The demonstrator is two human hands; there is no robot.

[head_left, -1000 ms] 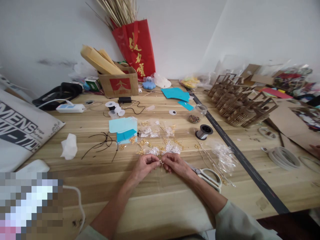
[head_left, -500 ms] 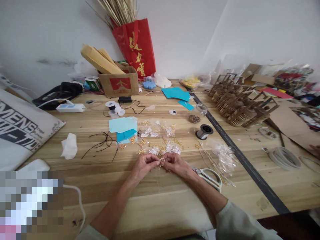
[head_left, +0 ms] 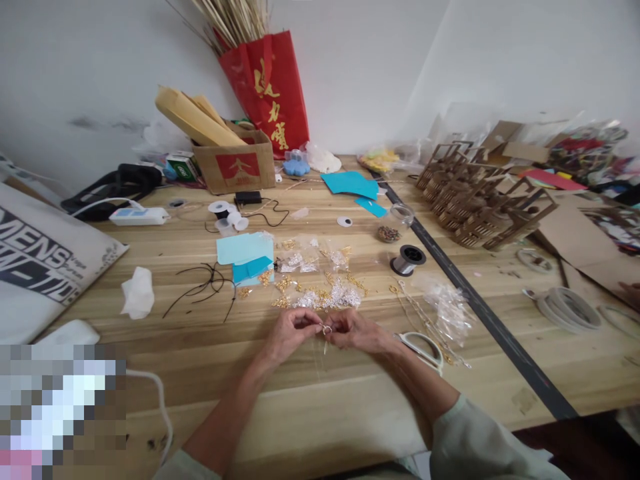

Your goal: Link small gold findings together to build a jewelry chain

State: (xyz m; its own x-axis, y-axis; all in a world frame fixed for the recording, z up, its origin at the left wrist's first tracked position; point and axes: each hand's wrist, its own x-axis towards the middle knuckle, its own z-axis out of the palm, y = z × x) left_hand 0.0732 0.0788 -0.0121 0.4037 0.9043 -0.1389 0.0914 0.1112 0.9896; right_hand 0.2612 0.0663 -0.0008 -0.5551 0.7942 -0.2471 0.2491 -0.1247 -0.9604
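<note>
A small pale ring-shaped piece (head_left: 327, 329), with thin clear thread trailing below it, is held between my two hands. My left hand (head_left: 294, 332) pinches its left side between thumb and forefinger. From the other side, the fingers of my right hand (head_left: 356, 331) close on it. Just beyond my fingertips lie silver beads (head_left: 345, 293) and gold beads (head_left: 285, 285) in loose piles. Under my right forearm sits a pair of scissors (head_left: 425, 350), its blades hidden by the arm.
A wire spool (head_left: 408, 260) and a jar of beads (head_left: 389, 233) stand beyond my right hand. Chains (head_left: 413, 310) and plastic bags (head_left: 446, 313) lie to the right. Blue cards (head_left: 244, 249) and black cord (head_left: 213, 283) are at left. Wooden lantern frames (head_left: 480, 207) stand back right.
The ring-shaped piece has turned and now shows as a rounder loop between my fingertips. My right hand and forearm have shifted slightly right, covering the scissors' blades.
</note>
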